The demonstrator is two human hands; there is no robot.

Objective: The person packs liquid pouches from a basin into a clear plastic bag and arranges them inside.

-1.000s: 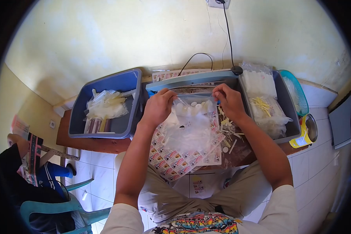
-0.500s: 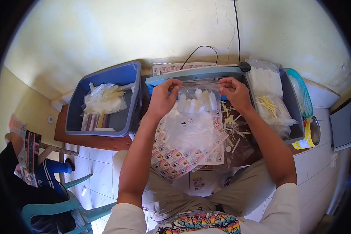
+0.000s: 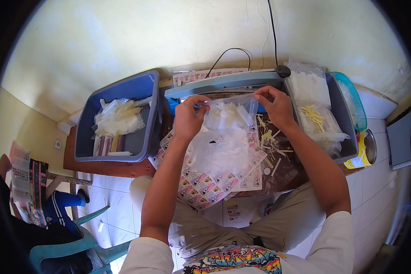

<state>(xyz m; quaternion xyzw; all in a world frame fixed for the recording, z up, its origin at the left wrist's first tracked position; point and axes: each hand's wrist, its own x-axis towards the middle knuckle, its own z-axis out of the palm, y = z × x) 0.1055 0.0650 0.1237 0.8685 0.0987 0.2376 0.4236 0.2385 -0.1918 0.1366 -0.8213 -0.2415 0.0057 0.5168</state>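
Observation:
A clear plastic bag (image 3: 228, 119) with whitish, tube-like pieces inside is held up by its top corners. My left hand (image 3: 190, 118) pinches the left corner between thumb and fingers. The right corner is in the pinch of my right hand (image 3: 276, 108). Just beyond the bag lies a long blue-grey sealing machine (image 3: 223, 84), its arm raised at a slight slant. Below the bag, a pile of flat clear plastic bags (image 3: 220, 157) rests on printed paper sheets (image 3: 197, 189).
At left stands a blue bin (image 3: 153, 123) holding filled bags (image 3: 118, 116). A dark bin (image 3: 348, 128) at right holds packed bags and yellow strips (image 3: 312, 117). Scraps (image 3: 270, 137) litter the brown table (image 3: 290, 176). A yellow tin (image 3: 360, 153) and a teal basket (image 3: 355, 102) stand farther right. Another person sits at left.
The bag's top edge now slants, its right corner higher than its left. The pieces inside look more bunched. My view has shifted slightly. Both hands keep their pinch.

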